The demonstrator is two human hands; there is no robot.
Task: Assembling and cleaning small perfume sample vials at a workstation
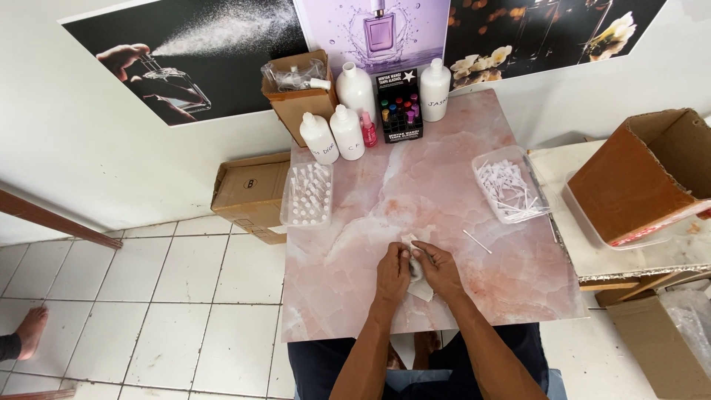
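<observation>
Both my hands meet at the near middle of the pink marble table [355, 289]. My left hand [393, 271] and my right hand [437, 267] are closed together around a small white bottle [415, 267], mostly hidden between the fingers. A piece of white tissue [422, 290] lies under the hands and shows at their near side and above them. A thin white tube [477, 241] lies loose on the table just right of my right hand.
A clear tray of small white bottles [306, 194] sits at the left, a clear tray of white tubes [511, 185] at the right. White bottles [348, 130], a black display box [398, 105] and cardboard boxes [300, 92] stand at the back. An open carton [644, 174] stands right. Someone's bare foot [29, 330] shows far left.
</observation>
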